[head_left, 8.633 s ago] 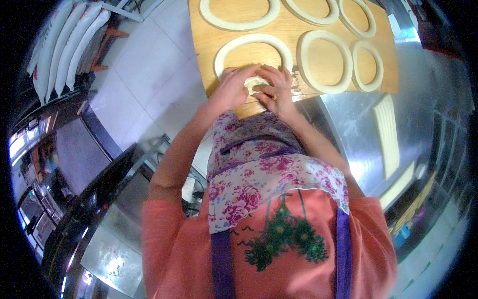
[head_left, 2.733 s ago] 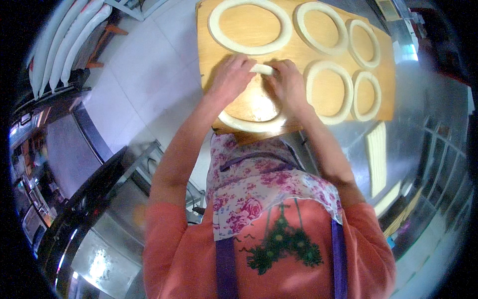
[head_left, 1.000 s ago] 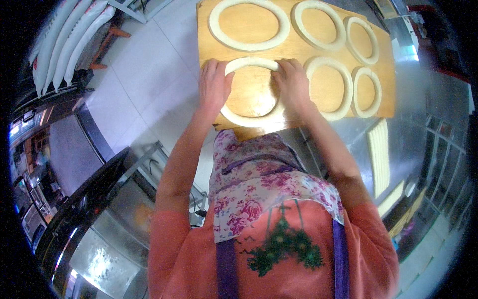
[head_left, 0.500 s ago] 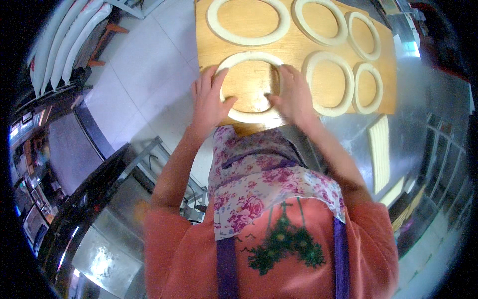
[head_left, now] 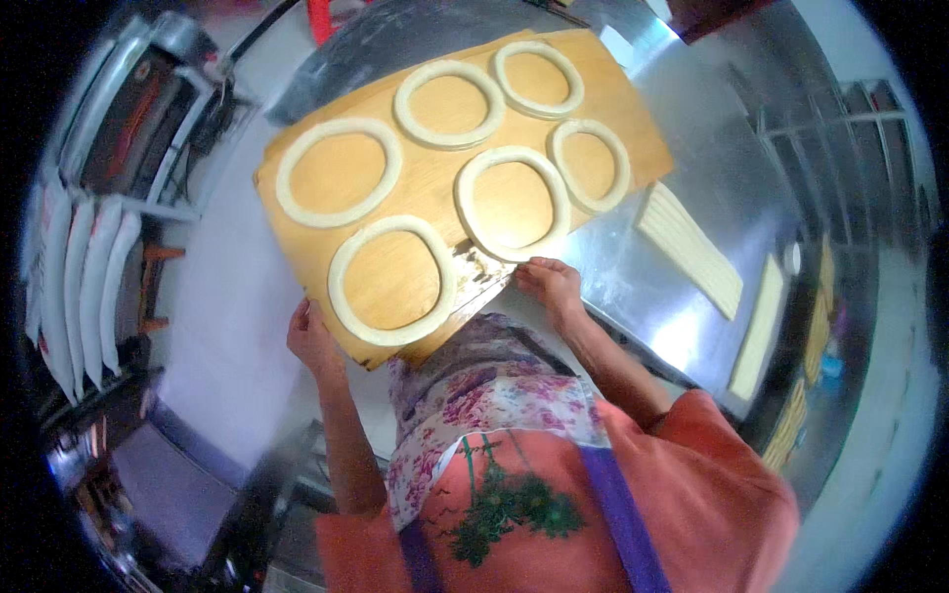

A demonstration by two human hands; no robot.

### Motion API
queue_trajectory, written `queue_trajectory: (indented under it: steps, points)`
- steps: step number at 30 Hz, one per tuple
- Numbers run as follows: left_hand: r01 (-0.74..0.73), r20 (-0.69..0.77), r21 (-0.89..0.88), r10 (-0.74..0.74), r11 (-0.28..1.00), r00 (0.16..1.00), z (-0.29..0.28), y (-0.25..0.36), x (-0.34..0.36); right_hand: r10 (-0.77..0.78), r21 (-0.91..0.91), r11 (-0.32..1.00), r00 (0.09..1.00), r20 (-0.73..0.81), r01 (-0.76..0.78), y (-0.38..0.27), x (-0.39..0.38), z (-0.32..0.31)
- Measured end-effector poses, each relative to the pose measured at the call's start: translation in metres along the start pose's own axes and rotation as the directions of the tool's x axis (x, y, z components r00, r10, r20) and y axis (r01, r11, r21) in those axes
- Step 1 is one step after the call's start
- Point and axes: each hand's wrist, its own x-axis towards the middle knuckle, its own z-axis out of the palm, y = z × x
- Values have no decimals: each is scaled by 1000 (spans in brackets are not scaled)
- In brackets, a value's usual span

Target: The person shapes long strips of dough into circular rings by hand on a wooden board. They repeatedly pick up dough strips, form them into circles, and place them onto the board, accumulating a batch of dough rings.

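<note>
Since hands (head_left: pixel 312 341) (head_left: pixel 554 287) released ring (head_left: pixel 447 277) — they hold board (head_left: pixel 304 242).

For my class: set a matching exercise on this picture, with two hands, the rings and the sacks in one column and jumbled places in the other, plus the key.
1. Left hand
2. Right hand
3. Dough rings
4. White sacks

A. Lying on the board
B. At the board's near edge
C. Side by side at the picture's far left
D. At the board's left edge

Pairs: 1-D, 2-B, 3-A, 4-C
</note>
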Motion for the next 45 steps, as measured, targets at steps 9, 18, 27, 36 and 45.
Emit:
queue_trajectory:
  steps: [9,18,27,36,45]
  points:
    - [290,498,-129,-190,948,846,3,43,16,97,353,905,923,371,-237,40,29,-10]
    - [292,677,-306,-8,906,736,-11,64,-4,-266,581,807,813,518,-107,54,43,5]
    - [290,625,-295,-46,910,779,-4,81,-67,-348,606,795,843,410,33,-19,-8,-15]
    - [371,598,-358,-95,857,796,173,137,-215,-379,728,685,864,331,21,-99,47,-205]
    - [449,836,-14,-235,893,495,462,187,-273,-275,711,694,954,117,113,-198,163,-382]
